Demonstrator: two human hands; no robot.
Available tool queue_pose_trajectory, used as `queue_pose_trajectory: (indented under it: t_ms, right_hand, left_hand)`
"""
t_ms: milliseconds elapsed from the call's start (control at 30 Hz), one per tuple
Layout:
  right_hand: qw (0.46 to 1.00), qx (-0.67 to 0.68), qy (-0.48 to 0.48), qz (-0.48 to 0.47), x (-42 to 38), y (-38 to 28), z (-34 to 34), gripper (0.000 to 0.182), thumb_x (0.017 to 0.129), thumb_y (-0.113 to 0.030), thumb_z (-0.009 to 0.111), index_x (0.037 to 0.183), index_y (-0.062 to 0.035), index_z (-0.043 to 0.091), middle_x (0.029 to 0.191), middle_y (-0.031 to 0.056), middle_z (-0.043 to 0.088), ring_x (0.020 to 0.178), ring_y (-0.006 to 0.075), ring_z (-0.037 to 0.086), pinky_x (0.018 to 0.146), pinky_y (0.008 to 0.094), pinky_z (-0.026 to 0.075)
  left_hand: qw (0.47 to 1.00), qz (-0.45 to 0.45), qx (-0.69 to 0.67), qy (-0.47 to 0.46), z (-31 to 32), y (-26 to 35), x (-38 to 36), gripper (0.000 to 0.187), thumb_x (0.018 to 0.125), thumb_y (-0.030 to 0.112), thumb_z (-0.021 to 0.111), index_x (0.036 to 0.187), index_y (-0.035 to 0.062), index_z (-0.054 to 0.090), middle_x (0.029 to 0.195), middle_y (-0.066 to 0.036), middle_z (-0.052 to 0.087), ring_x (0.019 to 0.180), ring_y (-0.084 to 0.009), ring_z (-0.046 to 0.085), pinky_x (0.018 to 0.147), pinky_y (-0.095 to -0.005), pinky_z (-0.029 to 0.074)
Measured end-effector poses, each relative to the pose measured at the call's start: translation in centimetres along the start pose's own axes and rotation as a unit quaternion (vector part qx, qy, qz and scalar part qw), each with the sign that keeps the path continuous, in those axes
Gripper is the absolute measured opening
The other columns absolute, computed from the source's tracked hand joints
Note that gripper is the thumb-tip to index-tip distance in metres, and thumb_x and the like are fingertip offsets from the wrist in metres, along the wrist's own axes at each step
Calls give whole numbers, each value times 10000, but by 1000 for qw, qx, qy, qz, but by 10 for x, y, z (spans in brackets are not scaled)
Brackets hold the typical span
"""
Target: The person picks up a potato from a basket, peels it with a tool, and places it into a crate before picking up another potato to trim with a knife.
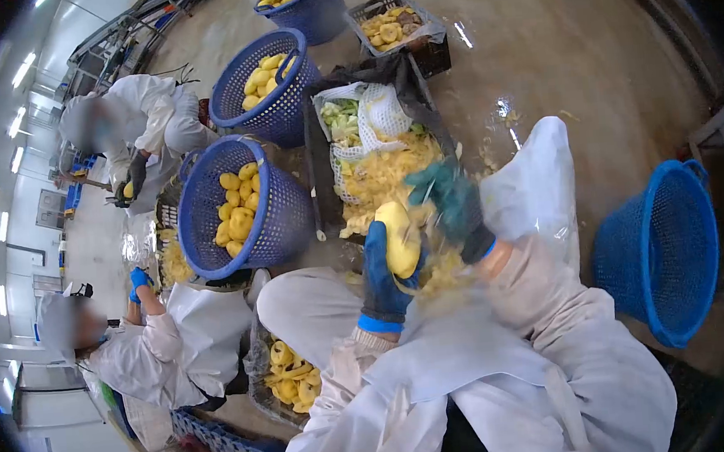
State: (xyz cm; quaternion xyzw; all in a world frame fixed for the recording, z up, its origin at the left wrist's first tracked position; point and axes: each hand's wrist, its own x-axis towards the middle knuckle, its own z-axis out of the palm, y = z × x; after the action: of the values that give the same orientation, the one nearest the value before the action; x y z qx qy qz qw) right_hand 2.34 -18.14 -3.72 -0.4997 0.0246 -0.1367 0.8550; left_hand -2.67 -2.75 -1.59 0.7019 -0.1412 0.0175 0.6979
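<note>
My left hand (387, 279), in a blue glove, is closed around a peeled yellow fruit (400, 240) above my lap. Just to its right, my right hand (449, 202) wears a dark green glove and is blurred by motion; its fingers look curled, and whatever it may hold cannot be made out. Thin yellow peelings (442, 275) hang and lie below the two hands. Beyond them, a black crate (321, 170) holds a heap of yellow shavings (392, 173), white foam nets (384, 112) and green scraps (339, 121).
Blue baskets of yellow fruit (285, 219) stand to the left and ahead. A blue basket (657, 245) is at the right. A crate of peeled pieces (293, 376) sits by my left leg. Two people in white (147, 353) work at the left. Another crate (429, 55) stands ahead.
</note>
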Motion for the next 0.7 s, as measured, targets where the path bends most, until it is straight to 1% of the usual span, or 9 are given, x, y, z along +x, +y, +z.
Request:
queue_pose_trajectory:
  t_ms: [67,100,133,200,267,367,433,633,700]
  right_hand:
    - [995,59,-32,75,-21,-11,29,254,970,-293,500,951,-54,581,877,67,645,795,149,598,747,314,498]
    - [970,-194,-58,-137,-1,28,1,285,974,-329,497,940,-57,574,884,71,650,764,147,600,726,314,499]
    - [993,-78,0,-89,8,25,-16,272,970,-309,502,935,-52,584,893,82,658,762,165,614,720,322,505]
    - [982,155,109,2,29,18,-37,247,964,-269,511,924,-44,605,911,106,676,758,200,640,707,338,516]
    - [988,134,64,45,3,5,-5,225,951,-265,539,912,-50,595,906,100,672,753,197,637,693,328,518]
    - [999,19,-36,-22,1,25,-5,209,954,-246,525,921,-50,590,884,93,662,771,200,635,705,326,518]
    - [971,204,-108,-68,32,46,-53,184,954,-206,505,944,-41,587,923,112,665,815,217,643,730,327,518]
    - [999,-7,10,-30,2,15,11,370,988,-359,448,969,-13,579,865,100,638,720,161,609,697,310,517]
    - [996,59,59,17,28,12,-26,357,988,-352,450,1016,-12,556,899,114,645,759,172,628,697,304,512]
  left_hand:
    - [995,48,87,-15,4,-9,6,485,864,154,622,1304,98,427,1195,-123,533,1064,-227,571,879,-358,506]
    - [998,6,64,-5,8,-3,0,535,832,42,635,1309,67,395,1209,-154,514,1083,-244,560,912,-350,487]
    - [985,-91,-144,-26,4,-3,3,537,819,15,647,1293,52,396,1202,-162,515,1079,-248,560,911,-340,483]
    - [754,-277,-589,84,-5,-3,8,543,794,-37,670,1261,21,399,1186,-179,518,1072,-255,560,910,-322,476]
    - [750,-307,-574,118,-3,5,9,541,778,-1,702,1234,20,412,1168,-176,528,1052,-247,566,885,-323,486]
    - [974,-133,-159,87,13,-2,-4,457,837,200,659,1224,52,468,1141,-158,553,1062,-254,556,874,-325,502]
    - [730,-381,-560,94,-1,6,9,419,889,325,586,1212,68,515,1129,-151,570,1066,-267,556,884,-331,499]
    - [886,-250,-391,-5,-6,-18,-5,416,918,339,530,1239,76,507,1171,-132,577,1053,-272,577,830,-384,531]
    - [707,-392,-588,-32,-14,-1,6,454,933,404,490,1267,96,499,1172,-124,590,1036,-278,587,786,-396,544]
